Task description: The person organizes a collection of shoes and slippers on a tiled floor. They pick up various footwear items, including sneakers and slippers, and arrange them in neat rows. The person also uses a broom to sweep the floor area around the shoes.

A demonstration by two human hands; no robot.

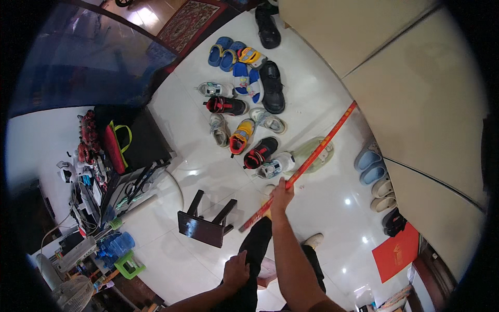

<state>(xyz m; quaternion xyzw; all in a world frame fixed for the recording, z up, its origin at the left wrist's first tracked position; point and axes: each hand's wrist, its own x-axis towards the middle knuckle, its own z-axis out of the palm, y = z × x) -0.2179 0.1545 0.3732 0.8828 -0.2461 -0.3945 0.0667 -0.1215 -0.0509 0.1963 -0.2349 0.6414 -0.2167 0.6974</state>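
Observation:
My right hand (282, 196) is closed around a long red stick (328, 136) with yellowish marks, near its lower part. The stick slants from the cabinet side at upper right down to my legs, and its near end is greyish. It crosses over a flat, pale green oval thing (313, 167) on the floor. My left hand (236, 271) is curled beside my dark trouser leg, with nothing visible in it. Ahead of the stick lie several shoes, among them a white sneaker (275, 165), a black and red shoe (261, 152) and a yellow and red shoe (242, 137).
A small dark stool (201, 229) lies tipped on the floor to my left. Blue slippers (372, 173) and beige clogs (383, 194) line the tan cabinets (421, 99) at right. A red sheet (396, 253) lies below them. A cluttered shelf and a fan (74, 294) stand left.

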